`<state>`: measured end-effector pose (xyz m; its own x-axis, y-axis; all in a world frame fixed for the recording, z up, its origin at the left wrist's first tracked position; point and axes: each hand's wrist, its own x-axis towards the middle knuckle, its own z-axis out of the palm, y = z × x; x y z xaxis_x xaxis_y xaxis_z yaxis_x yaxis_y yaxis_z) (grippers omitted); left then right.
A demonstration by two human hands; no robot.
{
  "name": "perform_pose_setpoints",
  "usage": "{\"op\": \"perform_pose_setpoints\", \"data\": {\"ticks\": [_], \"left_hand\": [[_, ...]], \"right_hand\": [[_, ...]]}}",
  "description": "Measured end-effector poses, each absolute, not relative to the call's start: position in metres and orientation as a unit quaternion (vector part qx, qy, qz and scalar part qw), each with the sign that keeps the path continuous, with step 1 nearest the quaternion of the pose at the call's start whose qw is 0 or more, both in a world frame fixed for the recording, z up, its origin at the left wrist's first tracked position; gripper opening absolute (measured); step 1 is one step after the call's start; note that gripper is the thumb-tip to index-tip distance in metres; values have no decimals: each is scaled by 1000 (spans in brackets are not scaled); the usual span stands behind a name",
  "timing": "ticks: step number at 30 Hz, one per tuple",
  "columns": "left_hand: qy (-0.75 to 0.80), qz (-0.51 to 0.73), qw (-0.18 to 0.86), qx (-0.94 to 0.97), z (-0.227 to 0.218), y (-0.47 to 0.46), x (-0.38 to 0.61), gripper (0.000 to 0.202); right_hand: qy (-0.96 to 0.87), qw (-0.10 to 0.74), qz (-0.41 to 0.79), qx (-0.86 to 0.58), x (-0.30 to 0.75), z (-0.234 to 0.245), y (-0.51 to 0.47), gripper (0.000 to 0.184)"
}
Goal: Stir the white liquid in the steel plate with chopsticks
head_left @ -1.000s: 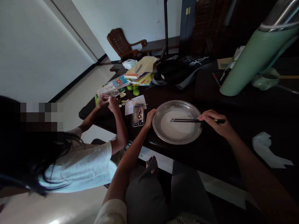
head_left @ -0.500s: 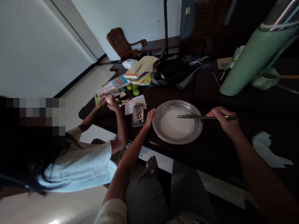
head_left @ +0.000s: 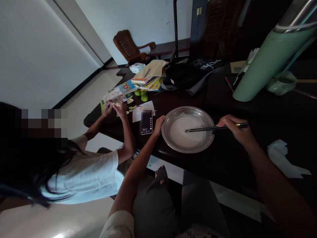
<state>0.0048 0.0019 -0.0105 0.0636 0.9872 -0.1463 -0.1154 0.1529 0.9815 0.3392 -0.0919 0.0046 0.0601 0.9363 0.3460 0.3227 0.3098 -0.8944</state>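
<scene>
Dark table [head_left: 230,165]: stainless-steel basin [head_left: 170,142] of whitish liquid [head_left: 179,134] sat near its edge | Left hand [head_left: 158,126] grasped the basin's side, seemingly to steady it | Right hand [head_left: 234,128] gripped black chopsticks [head_left: 208,129] toward the rear, apparently keeping fingers clear of the liquid

1 head-worn camera looks forward and steeply down over the wearer's legs [head_left: 155,205] at 6 o'clock. The metal basin [head_left: 168,130] lies near, just off centre toward 3 o'clock; a green flask [head_left: 268,66] looms large at 2 o'clock, a wooden chair [head_left: 125,43] far off at 11 o'clock.
</scene>
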Motion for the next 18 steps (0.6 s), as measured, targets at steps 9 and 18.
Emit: {"op": "perform_pose_setpoints", "data": {"ticks": [9,18], "left_hand": [[492,481,581,435,-10,2,5,48],[483,482,571,457,-13,3,4,48]], "right_hand": [[-597,556,262,-516,343,0,-90,46],[-611,536,261,-521,340,4,-90,47]]}}
